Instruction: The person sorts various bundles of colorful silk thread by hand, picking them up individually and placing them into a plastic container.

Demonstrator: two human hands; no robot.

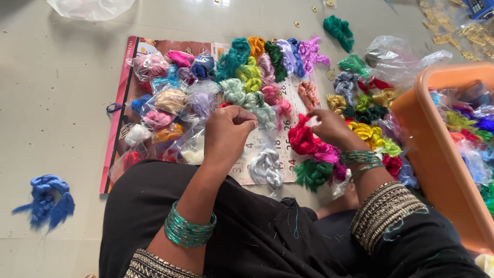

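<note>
Pale grey floor (pixel 62 103) all around us, with a wall calendar (pixel 278 146) spread flat as a work mat and heaps of coloured silk thread skeins (pixel 247 67) piled over it. Our left hand (pixel 226 131) hovers above the calendar, fingers curled in tight, pinching something too thin to make out. Our right hand (pixel 332 128) grips a red skein (pixel 301 139) at the calendar's right edge. Orange plastic tub (pixel 432 149) sits just right of us, a blue skein (pixel 46 198) lies well off left.
</note>
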